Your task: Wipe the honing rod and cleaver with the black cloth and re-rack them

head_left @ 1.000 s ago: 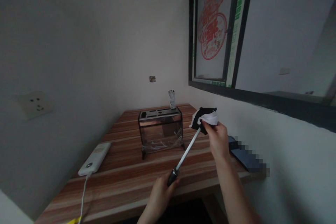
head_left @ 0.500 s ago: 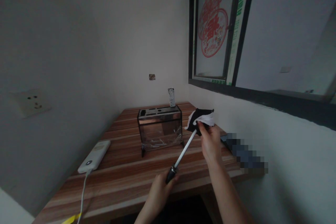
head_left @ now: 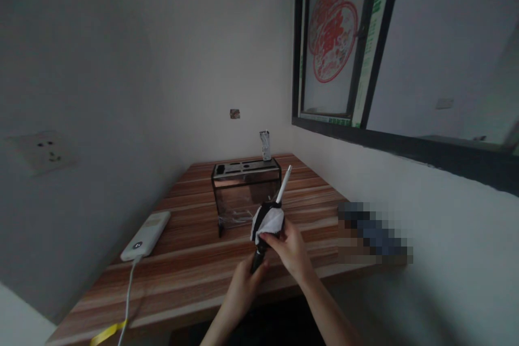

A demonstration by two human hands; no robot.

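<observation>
My left hand (head_left: 245,280) grips the black handle of a white sharpening rod (head_left: 283,184), which points up and away over the wooden table (head_left: 194,259). A black and white cloth (head_left: 267,221) is wrapped round the lower part of the rod, close to the handle, and my right hand (head_left: 288,248) pinches it there. The rod's tip stands in front of a clear knife holder (head_left: 246,190) with a slotted metal top.
A white power bank (head_left: 146,235) with a cable lies on the table's left side. A small white item (head_left: 265,145) stands behind the holder by the wall. A blurred dark object (head_left: 373,232) lies at the table's right edge. A window (head_left: 336,43) is on the right wall.
My right hand has slid the cloth down the rod from its tip to near the handle. The rod now stands steeper, and its bare white tip shows.
</observation>
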